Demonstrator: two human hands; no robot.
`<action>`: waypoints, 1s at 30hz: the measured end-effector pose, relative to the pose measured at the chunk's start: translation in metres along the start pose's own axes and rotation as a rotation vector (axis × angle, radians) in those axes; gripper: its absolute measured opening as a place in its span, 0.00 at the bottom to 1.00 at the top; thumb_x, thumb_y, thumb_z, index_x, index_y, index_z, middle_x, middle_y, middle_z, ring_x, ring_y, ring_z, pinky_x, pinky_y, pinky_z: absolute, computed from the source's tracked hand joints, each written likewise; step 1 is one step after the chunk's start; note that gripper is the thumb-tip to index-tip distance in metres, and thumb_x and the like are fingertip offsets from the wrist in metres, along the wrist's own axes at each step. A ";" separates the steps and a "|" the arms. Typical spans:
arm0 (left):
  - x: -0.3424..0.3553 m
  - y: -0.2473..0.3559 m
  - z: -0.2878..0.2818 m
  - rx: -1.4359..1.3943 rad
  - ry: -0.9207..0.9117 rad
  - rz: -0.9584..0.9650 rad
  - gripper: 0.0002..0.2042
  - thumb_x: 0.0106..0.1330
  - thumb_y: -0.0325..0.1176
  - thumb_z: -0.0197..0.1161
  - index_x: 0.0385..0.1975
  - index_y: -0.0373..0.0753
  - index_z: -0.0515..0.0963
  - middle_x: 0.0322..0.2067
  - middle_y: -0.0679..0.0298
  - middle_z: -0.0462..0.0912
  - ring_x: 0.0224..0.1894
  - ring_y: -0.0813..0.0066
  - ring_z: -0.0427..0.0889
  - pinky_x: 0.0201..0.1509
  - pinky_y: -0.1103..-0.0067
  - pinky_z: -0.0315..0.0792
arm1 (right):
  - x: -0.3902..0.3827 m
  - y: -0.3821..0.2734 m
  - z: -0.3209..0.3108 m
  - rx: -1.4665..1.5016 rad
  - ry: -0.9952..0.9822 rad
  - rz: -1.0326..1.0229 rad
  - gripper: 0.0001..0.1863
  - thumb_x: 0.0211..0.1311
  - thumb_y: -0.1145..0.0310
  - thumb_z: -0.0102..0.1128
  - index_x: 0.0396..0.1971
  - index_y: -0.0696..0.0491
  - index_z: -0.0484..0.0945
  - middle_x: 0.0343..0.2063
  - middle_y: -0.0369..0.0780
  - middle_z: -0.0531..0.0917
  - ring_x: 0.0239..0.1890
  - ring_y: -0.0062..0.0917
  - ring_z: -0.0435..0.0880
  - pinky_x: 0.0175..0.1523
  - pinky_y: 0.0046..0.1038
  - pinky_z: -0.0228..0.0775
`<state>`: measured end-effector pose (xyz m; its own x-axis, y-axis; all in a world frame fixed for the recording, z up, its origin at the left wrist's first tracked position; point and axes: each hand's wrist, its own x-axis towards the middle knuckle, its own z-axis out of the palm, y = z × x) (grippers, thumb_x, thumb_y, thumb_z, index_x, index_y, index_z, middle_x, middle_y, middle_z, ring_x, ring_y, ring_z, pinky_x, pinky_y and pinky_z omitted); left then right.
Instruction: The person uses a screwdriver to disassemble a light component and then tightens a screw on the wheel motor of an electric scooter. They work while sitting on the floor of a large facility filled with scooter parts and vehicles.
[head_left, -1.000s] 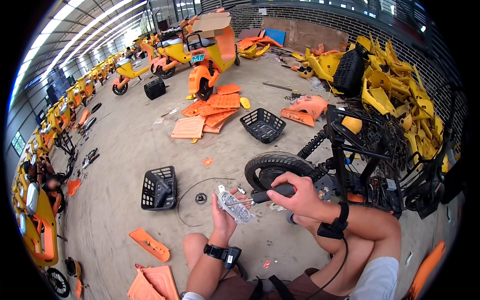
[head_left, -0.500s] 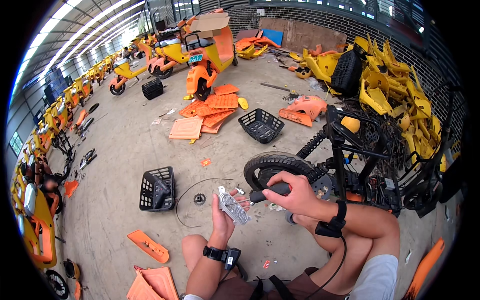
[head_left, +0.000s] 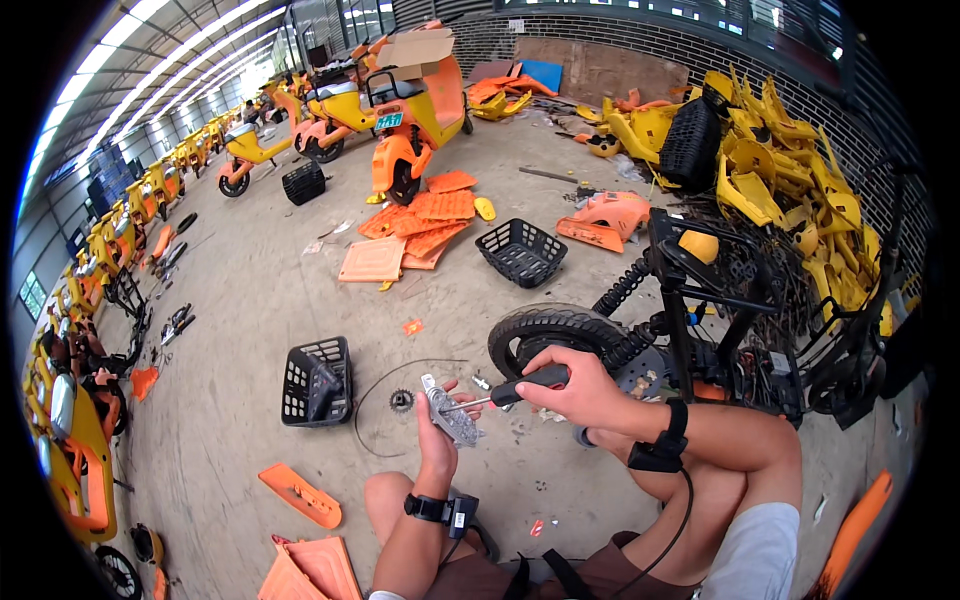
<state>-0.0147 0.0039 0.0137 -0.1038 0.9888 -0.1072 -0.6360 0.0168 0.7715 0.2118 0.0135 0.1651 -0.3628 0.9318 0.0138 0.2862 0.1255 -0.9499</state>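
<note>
My left hand grips a silvery-grey, elongated oval part with a ribbed, hollowed face and a small tab at its upper end. It is held tilted above the floor, between my knees and the wheel. In my right hand is a screwdriver with a black handle, the fingers wrapped round its back end. Its metal shaft points left, and the tip meets the face of the grey part. Whether the tip sits in a screw is too small to tell.
Close ahead stands a stripped scooter frame with a rear wheel. A black basket holding a power tool, a sprocket and a thin cable lie left of my hands. Another black basket and orange panels are farther off.
The grey part has turned in my left hand, so its face shows more edge-on. My right hand and the screwdriver have shifted slightly left, and the shaft lies more level.
</note>
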 end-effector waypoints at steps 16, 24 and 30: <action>0.002 -0.011 0.007 0.011 0.016 -0.056 0.38 0.72 0.67 0.34 0.58 0.34 0.67 0.33 0.57 0.79 0.33 0.61 0.83 0.40 0.69 0.79 | -0.009 0.020 -0.020 -0.168 -0.057 -0.138 0.21 0.53 0.57 0.73 0.42 0.54 0.82 0.24 0.41 0.85 0.27 0.24 0.84 0.35 0.25 0.74; 0.001 -0.004 0.003 0.014 0.069 0.165 0.35 0.73 0.65 0.36 0.54 0.35 0.68 0.30 0.59 0.78 0.29 0.64 0.80 0.36 0.72 0.76 | 0.004 0.032 -0.010 0.087 -0.083 0.127 0.19 0.58 0.58 0.72 0.40 0.58 0.82 0.26 0.35 0.86 0.20 0.11 0.76 0.22 0.19 0.65; 0.003 0.002 -0.007 0.016 0.178 0.049 0.30 0.73 0.62 0.44 0.54 0.37 0.68 0.36 0.55 0.79 0.34 0.62 0.82 0.39 0.70 0.79 | 0.010 0.035 0.001 0.101 -0.133 0.150 0.22 0.58 0.57 0.72 0.46 0.56 0.80 0.27 0.36 0.86 0.19 0.14 0.77 0.22 0.20 0.66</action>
<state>-0.0219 0.0055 0.0106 -0.2687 0.9467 -0.1775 -0.6150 -0.0268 0.7881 0.2170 0.0271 0.1319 -0.4388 0.8832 -0.1653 0.2581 -0.0523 -0.9647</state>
